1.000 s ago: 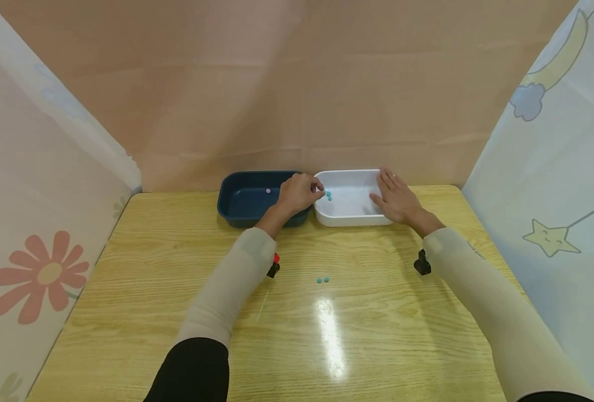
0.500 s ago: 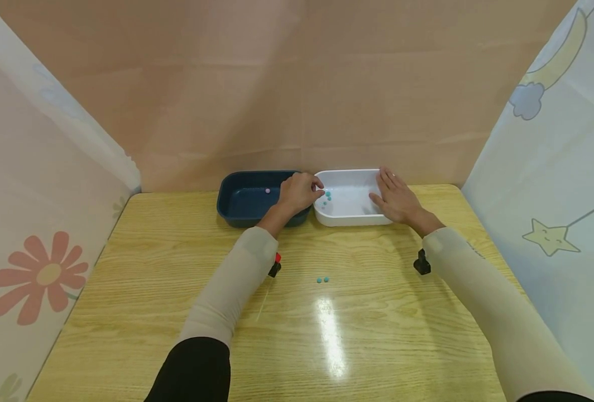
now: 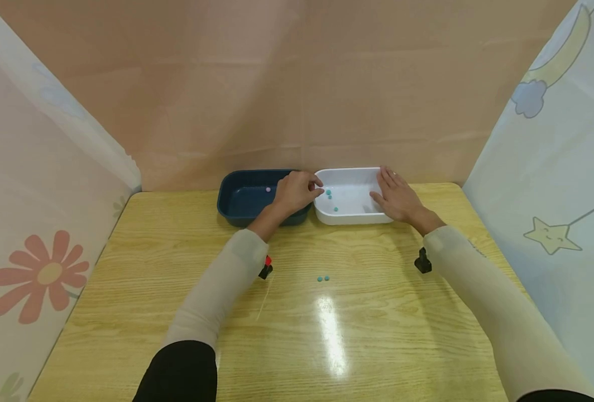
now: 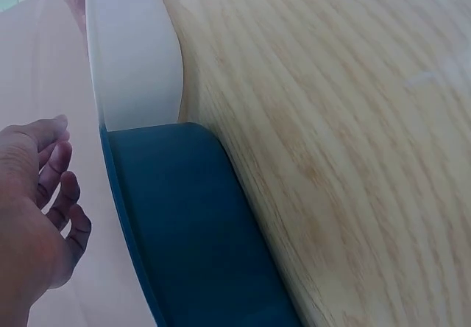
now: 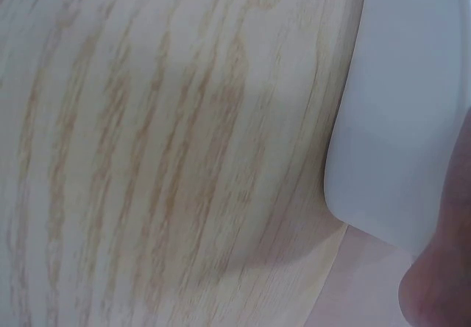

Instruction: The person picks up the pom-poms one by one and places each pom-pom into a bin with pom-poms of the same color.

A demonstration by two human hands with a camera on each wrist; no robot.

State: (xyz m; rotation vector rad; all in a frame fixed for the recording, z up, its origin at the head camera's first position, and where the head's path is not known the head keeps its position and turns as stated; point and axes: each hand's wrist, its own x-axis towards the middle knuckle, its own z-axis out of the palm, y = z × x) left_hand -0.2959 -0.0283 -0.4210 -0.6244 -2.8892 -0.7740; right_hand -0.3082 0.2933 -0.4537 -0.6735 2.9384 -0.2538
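My left hand (image 3: 297, 191) hovers over the right end of the dark blue tray (image 3: 234, 220), near the rim it shares with the white tray (image 3: 354, 219). In the left wrist view its fingers (image 4: 55, 169) curve loosely, apart from the thumb, with nothing seen between them. Inside the white tray lie a teal bead (image 3: 329, 192), one close beside it and another bead (image 3: 336, 209) nearer the front wall. My right hand (image 3: 398, 198) rests on the white tray's right end, fingers straight. A pale pink bead (image 3: 268, 190) lies in the dark blue tray.
Two more teal beads, one of them the left bead (image 3: 319, 278), lie on the wooden table (image 3: 377, 335) in front of the trays. A brown backdrop (image 3: 216, 100) stands right behind the trays, with printed sheets at both sides.
A small bead has dropped into the white tray and rolled to the front. My left thumb and fingertips have parted slightly. The right hand stays put.
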